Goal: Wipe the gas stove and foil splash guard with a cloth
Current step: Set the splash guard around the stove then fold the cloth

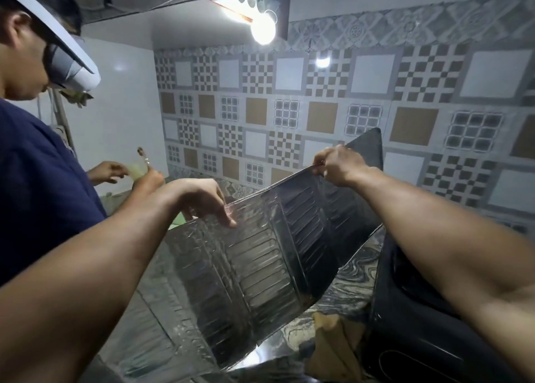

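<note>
The foil splash guard [260, 261] is a folded, ribbed silver panel held up above the counter, slanting from lower left to upper right. My left hand [202, 200] grips its top edge near the left fold, fingers curled over the front. My right hand [338, 162] pinches the top edge further right. The black gas stove [419, 319] lies at the lower right, partly hidden by my right forearm. A brownish cloth [338, 342] lies on the counter between the guard's lower corner and the stove.
Another person in a dark blue shirt [37, 180] stands close at the left, wearing a white headset and holding a small pale object. A patterned tiled wall [318, 99] rises behind the marbled counter [356, 267]. A bright bulb [263, 29] hangs overhead.
</note>
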{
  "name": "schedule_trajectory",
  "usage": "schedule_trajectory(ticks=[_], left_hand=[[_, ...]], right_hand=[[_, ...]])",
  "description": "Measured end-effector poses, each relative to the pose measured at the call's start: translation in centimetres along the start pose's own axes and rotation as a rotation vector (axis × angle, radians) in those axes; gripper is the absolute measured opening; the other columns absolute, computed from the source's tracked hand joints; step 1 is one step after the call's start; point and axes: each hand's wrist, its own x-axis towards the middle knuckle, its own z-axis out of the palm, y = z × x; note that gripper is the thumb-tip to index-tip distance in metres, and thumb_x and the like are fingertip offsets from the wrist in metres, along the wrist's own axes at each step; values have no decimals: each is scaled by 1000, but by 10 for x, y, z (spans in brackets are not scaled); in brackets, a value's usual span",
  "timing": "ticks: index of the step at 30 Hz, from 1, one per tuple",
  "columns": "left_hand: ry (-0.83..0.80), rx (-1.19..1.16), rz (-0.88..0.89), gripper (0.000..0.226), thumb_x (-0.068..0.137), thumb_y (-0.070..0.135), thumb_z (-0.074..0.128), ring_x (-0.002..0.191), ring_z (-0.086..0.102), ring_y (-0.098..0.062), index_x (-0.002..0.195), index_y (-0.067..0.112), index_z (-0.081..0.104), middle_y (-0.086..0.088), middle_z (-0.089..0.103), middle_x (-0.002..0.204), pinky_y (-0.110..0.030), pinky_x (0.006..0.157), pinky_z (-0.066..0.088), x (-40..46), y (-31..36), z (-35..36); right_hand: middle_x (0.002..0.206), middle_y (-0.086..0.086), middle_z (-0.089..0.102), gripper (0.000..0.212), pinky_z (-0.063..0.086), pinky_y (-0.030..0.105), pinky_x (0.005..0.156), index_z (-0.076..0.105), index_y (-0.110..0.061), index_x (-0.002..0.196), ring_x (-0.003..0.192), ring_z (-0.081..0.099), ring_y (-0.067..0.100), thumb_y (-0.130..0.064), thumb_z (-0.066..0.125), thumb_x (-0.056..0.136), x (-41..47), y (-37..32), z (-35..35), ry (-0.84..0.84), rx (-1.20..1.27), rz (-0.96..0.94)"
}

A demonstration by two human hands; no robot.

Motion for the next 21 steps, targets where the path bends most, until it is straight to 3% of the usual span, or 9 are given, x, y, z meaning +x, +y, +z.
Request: schedule_trajectory(ticks=[5, 7, 10, 14, 19, 21], left_hand=[[35, 51, -6, 14, 69, 22, 86, 56, 50, -11, 75, 20, 73, 3, 56, 58, -22, 54, 48, 1, -20, -7], [54, 70, -4, 15, 70, 21, 84, 44, 40, -9, 74, 19, 70, 6, 46, 46, -17, 46, 36, 4, -24, -8], [90, 73, 23, 25, 69, 23, 85, 46, 33, -14, 67, 15, 61, 2, 40, 50, -20, 44, 25, 7, -28, -4], [195, 43, 69, 36, 70, 24, 85, 49, 39, -14, 52, 14, 56, 4, 47, 46, -24, 49, 28, 10, -23, 1], [292, -123, 93, 30, 73, 17, 84, 44, 46, -14, 52, 10, 63, 2, 55, 43, -23, 48, 33, 17, -8, -2], [321, -203, 98, 23, 75, 16, 83, 49, 50, -17, 59, 5, 70, -5, 62, 52, -24, 51, 37, 18, 1, -2]], right_hand=[[107, -4, 67, 8, 40, 27, 69, 68, -33, 92, 87, 55, 19, -29, 61, 93, 2, 23, -25, 74, -113, 110], [103, -2, 69, 7, 45, 28, 71, 69, -29, 93, 86, 57, 20, -32, 62, 92, 2, 32, -34, 91, -113, 140], [99, -1, 68, 8, 43, 28, 69, 70, -27, 92, 84, 55, 20, -27, 62, 92, -3, 43, -44, 142, -116, 185], [100, 3, 67, 11, 43, 28, 69, 70, -25, 95, 82, 52, 22, -24, 60, 92, -8, 55, -50, 202, -147, 255], [105, 6, 68, 15, 43, 29, 68, 71, -24, 102, 85, 56, 25, -20, 61, 91, -11, 65, -54, 241, -144, 316], [103, 8, 67, 17, 43, 30, 68, 72, -21, 101, 87, 58, 28, -17, 61, 89, -11, 68, -56, 272, -144, 329]])
